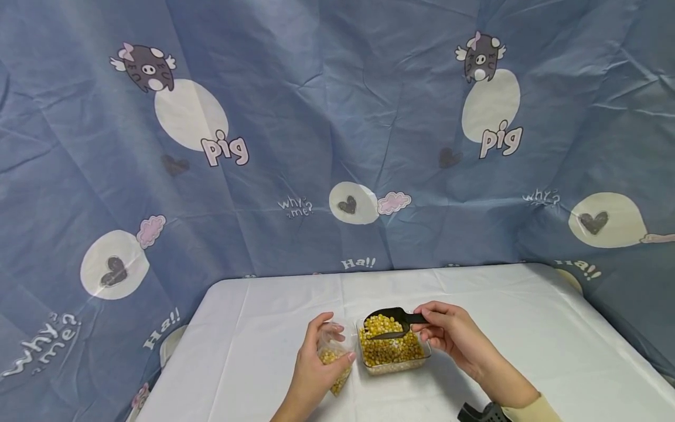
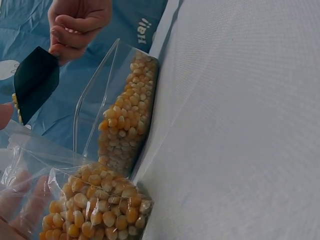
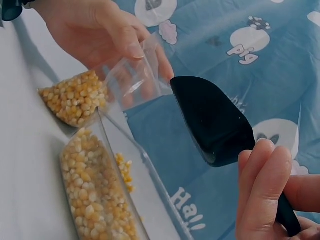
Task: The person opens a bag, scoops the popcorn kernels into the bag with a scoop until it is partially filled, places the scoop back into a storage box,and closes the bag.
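My left hand (image 1: 310, 368) holds a clear plastic bag (image 1: 337, 384) upright on the table, thumb on the near side and fingers round the far side. Yellow corn kernels (image 2: 100, 205) fill the bag's lower part; its upper part is loose film. My right hand (image 1: 456, 334) pinches the handle of a black scoop (image 3: 212, 122) between thumb and fingers. Heaped with corn, the scoop hangs over a clear rectangular container (image 1: 395, 368), its front edge towards the bag. More corn kernels (image 1: 390, 353) lie in the container, just right of the bag.
A white cloth (image 1: 274, 316) covers the table under the container and bag. Behind the table's far edge hangs a blue printed curtain (image 1: 295, 234). A black device (image 1: 482, 412) is on the right wrist, by a pale sleeve (image 1: 532, 410).
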A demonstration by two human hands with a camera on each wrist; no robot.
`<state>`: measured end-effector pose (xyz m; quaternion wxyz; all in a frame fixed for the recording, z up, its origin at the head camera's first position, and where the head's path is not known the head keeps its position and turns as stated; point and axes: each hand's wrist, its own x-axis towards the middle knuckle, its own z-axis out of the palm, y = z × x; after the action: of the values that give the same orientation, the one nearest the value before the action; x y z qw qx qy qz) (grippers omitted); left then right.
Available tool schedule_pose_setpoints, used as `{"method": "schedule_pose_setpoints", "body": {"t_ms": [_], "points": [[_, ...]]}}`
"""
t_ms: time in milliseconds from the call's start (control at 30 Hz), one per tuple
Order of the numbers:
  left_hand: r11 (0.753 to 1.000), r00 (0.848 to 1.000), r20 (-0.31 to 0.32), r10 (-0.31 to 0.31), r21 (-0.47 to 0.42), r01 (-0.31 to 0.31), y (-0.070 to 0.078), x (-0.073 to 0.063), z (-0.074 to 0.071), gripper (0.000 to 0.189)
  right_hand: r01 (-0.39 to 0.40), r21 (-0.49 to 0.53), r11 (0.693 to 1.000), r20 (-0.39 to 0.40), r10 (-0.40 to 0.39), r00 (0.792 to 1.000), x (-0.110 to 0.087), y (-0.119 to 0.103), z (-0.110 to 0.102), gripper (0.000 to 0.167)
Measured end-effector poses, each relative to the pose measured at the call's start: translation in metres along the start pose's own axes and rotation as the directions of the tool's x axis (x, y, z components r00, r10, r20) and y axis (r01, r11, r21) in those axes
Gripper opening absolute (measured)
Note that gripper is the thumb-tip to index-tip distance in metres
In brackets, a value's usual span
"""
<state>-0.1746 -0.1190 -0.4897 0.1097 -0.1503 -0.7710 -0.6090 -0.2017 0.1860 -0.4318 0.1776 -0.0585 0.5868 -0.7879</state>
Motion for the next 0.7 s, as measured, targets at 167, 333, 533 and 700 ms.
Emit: {"method": "schedule_pose_setpoints", "body": {"t_ms": [167,333,533,700], "points": [[1.0,1.0,-0.002,-0.002,0.011,0.002,0.001,0.0,0.0,0.079,0.006,0.002,1.0,0.003,-0.006,1.0,0.001,-0.003,0.005,0.027],[1.0,1.0,-0.003,-0.005,0.013,0.005,0.001,-0.001,0.0,0.079,0.02,0.012,1.0,0.019,-0.02,1.0,0.001,-0.006,0.011,0.027],[1.0,1.0,-0.006,0.001,0.02,-0.001,0.002,0.0,0.001,0.079,0.046,-0.006,0.999,0.015,-0.046,0.999,0.003,-0.007,0.02,0.026],[0.999,1.0,-0.012,-0.023,0.029,0.023,0.003,0.0,0.001,0.08,0.069,-0.027,0.997,0.017,-0.069,0.997,0.006,-0.007,0.026,0.027]]}}
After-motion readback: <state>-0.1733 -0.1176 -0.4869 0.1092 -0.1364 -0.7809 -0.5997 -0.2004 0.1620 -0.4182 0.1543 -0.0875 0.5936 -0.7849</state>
